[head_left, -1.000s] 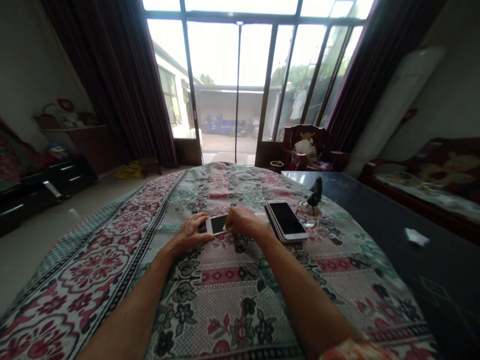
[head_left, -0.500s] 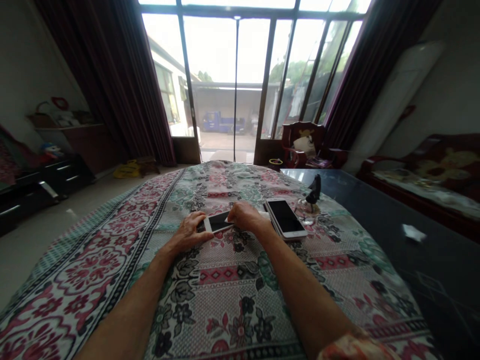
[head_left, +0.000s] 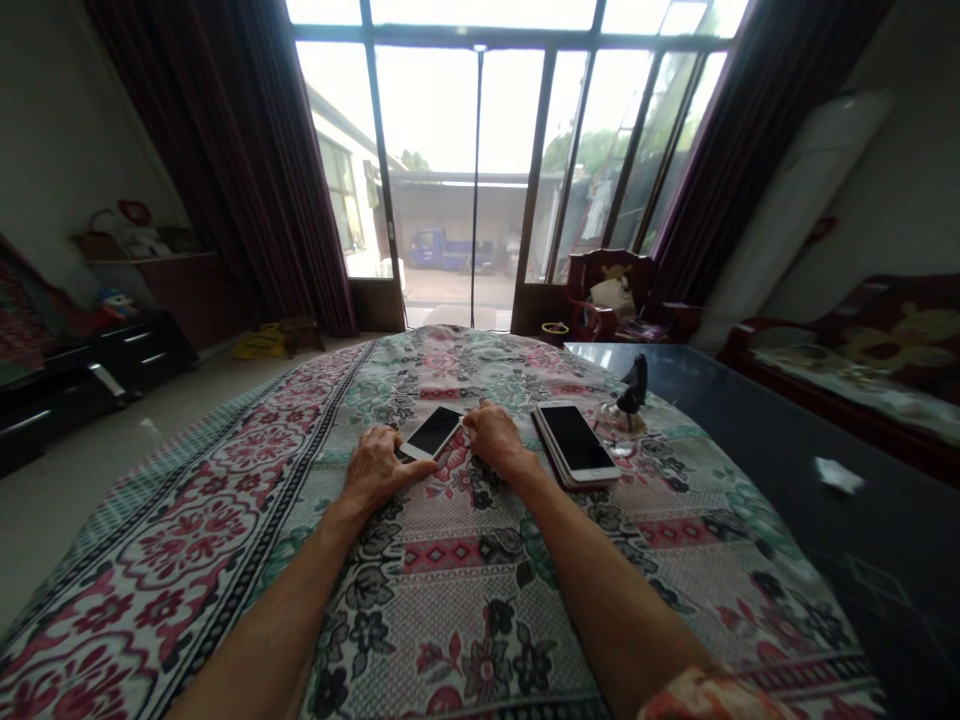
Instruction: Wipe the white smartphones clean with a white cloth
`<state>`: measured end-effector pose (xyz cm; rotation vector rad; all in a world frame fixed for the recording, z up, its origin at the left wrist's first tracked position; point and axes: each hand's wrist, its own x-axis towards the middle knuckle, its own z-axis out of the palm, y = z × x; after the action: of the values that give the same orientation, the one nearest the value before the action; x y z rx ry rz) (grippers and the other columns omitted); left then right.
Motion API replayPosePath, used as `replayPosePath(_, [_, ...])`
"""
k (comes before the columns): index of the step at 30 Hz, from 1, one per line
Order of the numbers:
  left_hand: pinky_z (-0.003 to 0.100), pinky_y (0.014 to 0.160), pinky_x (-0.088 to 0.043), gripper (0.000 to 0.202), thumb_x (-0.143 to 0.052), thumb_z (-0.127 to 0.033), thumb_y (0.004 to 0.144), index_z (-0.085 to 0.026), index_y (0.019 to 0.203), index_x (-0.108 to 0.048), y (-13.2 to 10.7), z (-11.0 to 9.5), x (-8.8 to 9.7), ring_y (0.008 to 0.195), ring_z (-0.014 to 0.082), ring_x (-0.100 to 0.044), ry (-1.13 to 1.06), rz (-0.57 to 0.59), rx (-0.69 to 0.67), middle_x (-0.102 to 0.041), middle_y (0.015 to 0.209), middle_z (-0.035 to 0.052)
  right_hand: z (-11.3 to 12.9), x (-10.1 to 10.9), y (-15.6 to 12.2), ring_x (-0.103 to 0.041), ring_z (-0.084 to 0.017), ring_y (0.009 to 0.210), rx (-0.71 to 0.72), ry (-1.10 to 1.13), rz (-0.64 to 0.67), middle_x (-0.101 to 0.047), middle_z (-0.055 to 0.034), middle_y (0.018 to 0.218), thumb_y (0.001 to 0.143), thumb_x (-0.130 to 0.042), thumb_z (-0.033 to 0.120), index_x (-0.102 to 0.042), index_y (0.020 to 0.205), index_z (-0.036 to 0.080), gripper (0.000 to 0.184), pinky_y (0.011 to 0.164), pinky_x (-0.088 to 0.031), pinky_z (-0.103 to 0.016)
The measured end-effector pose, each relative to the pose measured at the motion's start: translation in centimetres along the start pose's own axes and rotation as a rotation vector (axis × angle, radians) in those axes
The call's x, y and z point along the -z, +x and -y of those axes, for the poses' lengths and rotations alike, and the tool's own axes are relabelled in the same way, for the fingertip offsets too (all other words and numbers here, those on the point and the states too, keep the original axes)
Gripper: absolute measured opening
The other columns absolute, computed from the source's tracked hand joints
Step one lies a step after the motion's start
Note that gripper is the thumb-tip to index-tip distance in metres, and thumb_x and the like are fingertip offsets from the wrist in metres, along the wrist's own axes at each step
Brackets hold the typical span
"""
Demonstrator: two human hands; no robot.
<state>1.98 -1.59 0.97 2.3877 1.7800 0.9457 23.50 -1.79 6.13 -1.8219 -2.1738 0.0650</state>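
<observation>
A small white-framed smartphone (head_left: 431, 432) lies flat and diagonal on a floral quilt (head_left: 442, 560), its dark screen facing up. My left hand (head_left: 377, 468) rests against its lower left edge. My right hand (head_left: 491, 438) sits just beyond its right edge, with the fingertips near or touching it. Further right lies a larger white smartphone (head_left: 576, 443) on top of a dark case or another device, and neither hand touches it. Beyond that stands a dark bird figurine on a glass base (head_left: 628, 410).
A dark glossy table (head_left: 750, 480) with a white paper scrap (head_left: 838, 475) runs along the quilt's right side. A red wooden armchair (head_left: 611, 290) and a sofa (head_left: 885, 345) stand beyond it. Low black cabinets (head_left: 142, 350) line the left wall.
The small smartphone has turned, its far end now pointing up and right. My hands have spread slightly apart on either side of it, and the view has shifted a little.
</observation>
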Motion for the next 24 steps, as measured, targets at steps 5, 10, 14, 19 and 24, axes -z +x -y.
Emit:
replayPosePath(5, [0.042,0.096,-0.045,0.037,-0.071,-0.057,0.066,-0.022,0.078,-0.068,0.1,1.0,0.5,0.108,0.0302,-0.058,-0.144,0.061,-0.106,-0.066,0.106,0.0091,0.5,-0.5,-0.1,-0.059,-0.017,0.086,-0.01,0.006,0.018,-0.062,-0.0112,0.105,0.091,-0.045,0.023,-0.072,0.088,0.018,0.027,0.072,-0.041,-0.025])
replayPosePath(10, [0.041,0.098,-0.046,0.027,-0.063,-0.045,0.077,-0.023,0.087,-0.075,0.2,2.1,0.9,0.109,0.0261,-0.06,-0.322,0.161,-0.175,-0.067,0.113,0.0077,0.7,-0.7,-0.2,-0.059,-0.018,0.095,-0.005,0.015,0.019,-0.061,-0.0116,0.109,0.09,-0.046,0.022,-0.069,0.096,0.019,0.024,0.078,-0.042,-0.025])
replayPosePath(14, [0.041,0.1,-0.046,0.03,-0.064,-0.045,0.076,-0.023,0.094,-0.075,0.2,1.9,1.0,0.111,0.0259,-0.06,-0.383,0.178,-0.154,-0.067,0.116,0.007,0.5,-0.9,-0.1,-0.059,-0.018,0.096,0.013,-0.003,0.024,-0.062,-0.0117,0.109,0.09,-0.046,0.019,-0.068,0.098,0.019,0.024,0.078,-0.042,-0.024])
replayPosePath(19, [0.043,0.105,-0.042,0.037,-0.065,-0.043,0.076,-0.022,0.106,-0.071,0.4,1.5,0.8,0.119,0.0264,-0.057,-0.41,0.172,-0.184,-0.064,0.126,0.0078,0.2,-1.4,0.2,-0.059,-0.018,0.095,0.047,-0.035,0.011,-0.063,-0.0112,0.107,0.092,-0.043,0.021,-0.068,0.099,0.019,0.025,0.075,-0.042,-0.023])
replayPosePath(24, [0.044,0.109,-0.038,0.039,-0.063,-0.039,0.078,-0.022,0.113,-0.068,0.5,1.2,0.4,0.126,0.0263,-0.052,-0.408,0.197,-0.256,-0.058,0.135,0.008,0.3,-1.6,-0.1,-0.059,-0.018,0.094,0.084,-0.014,-0.008,-0.063,-0.0111,0.108,0.093,-0.045,0.023,-0.069,0.1,0.018,0.025,0.076,-0.041,-0.023])
